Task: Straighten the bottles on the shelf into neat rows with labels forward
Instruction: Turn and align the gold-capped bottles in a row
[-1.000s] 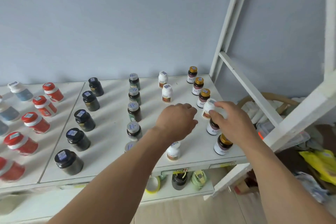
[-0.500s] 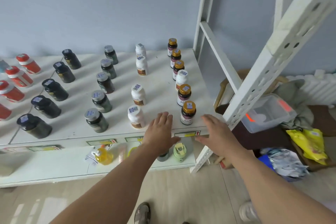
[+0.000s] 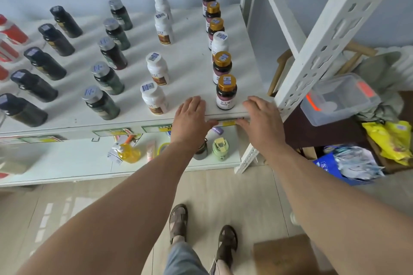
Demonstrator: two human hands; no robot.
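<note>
Bottles stand in rows running front to back on the white shelf (image 3: 192, 67). The right row has several gold-capped dark bottles, the front one (image 3: 226, 92) near the edge, with one white bottle (image 3: 220, 43) among them. Left of it is a row of white bottles (image 3: 154, 98), then grey-capped dark green bottles (image 3: 101, 102), then black bottles (image 3: 22, 109), and red ones at the far left. My left hand (image 3: 191, 118) and my right hand (image 3: 262, 116) rest flat on the shelf's front edge, either side of the front gold-capped bottle, holding nothing.
A white perforated upright (image 3: 317, 35) rises right of the shelf. A lower shelf (image 3: 73, 158) holds a yellow bottle (image 3: 129, 152) and small items. A clear plastic box (image 3: 339, 98), bags and a cardboard box (image 3: 283, 257) lie to the right. My sandalled feet stand below.
My right hand let go of the white bottle, which now stands in the gold-capped row. Both hands drew back to the shelf's front edge, and the view tilted downward.
</note>
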